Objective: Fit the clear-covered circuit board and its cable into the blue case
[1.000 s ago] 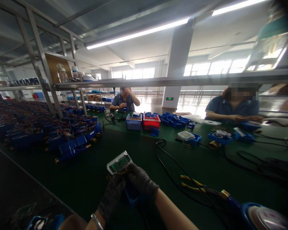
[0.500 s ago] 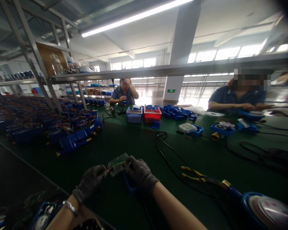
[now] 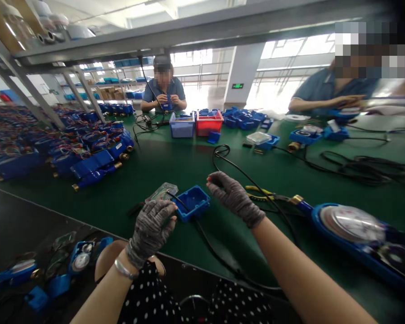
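Observation:
My left hand (image 3: 151,231), in a grey glove, is beside a small open blue plastic box (image 3: 197,200). Its fingers are stretched out with the thumb apart, and nothing shows between them. A clear plastic cover with a green circuit board (image 3: 162,192) lies just beyond it. A black cable (image 3: 205,238) runs from the cover through the box and towards the table's front edge. My gloved right hand (image 3: 234,198) hovers right of the box, fingers loosely bent and apart, holding nothing that I can see.
Yellow-handled pliers (image 3: 259,192) and a large blue meter (image 3: 351,225) lie to the right. Many blue meters (image 3: 94,162) crowd the left. Blue (image 3: 182,126) and red bins (image 3: 209,123) stand ahead. Two people sit across the table. More meter parts (image 3: 81,258) are at lower left.
Both hands have let go of the clear cover, which now lies on the table left of the blue box. My hands have moved apart. The view has tilted down.

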Action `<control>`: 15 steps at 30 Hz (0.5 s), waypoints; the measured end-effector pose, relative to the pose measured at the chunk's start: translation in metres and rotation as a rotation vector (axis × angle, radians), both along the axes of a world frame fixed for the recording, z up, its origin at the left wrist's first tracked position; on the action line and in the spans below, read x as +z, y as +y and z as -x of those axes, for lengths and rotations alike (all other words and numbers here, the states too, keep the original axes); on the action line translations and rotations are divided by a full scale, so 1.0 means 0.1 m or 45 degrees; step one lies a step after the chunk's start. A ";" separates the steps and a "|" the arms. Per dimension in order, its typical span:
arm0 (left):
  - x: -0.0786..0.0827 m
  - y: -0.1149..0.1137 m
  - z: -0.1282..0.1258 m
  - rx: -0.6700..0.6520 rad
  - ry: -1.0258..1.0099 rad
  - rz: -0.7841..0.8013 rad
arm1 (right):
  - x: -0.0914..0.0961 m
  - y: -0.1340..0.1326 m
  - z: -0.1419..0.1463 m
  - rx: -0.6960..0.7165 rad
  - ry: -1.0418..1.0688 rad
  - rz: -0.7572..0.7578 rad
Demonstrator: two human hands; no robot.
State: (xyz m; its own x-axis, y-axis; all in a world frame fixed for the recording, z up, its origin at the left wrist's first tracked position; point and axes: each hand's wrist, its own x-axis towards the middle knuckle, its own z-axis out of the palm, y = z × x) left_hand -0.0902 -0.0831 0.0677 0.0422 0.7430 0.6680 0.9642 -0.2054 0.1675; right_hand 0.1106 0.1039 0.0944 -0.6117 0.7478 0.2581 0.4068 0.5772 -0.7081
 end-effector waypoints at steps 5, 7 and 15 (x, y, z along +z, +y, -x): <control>-0.06 0.21 -0.26 -0.173 0.119 0.105 | -0.17 -0.60 -0.56 0.032 -0.358 0.043; -0.16 0.26 -0.32 -0.139 0.192 0.103 | -0.28 -0.87 -0.57 0.064 -0.519 -0.047; -0.60 0.39 -0.47 -0.120 0.428 -0.197 | -0.44 -0.81 -0.27 0.022 -0.809 -0.199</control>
State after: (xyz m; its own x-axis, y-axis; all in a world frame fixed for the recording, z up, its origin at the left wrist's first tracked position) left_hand -0.0435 -0.0443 0.0077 0.3414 0.6167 0.7093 0.9358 -0.2936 -0.1951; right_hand 0.1374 0.0224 0.0501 -0.6927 0.7192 -0.0530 0.7080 0.6642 -0.2399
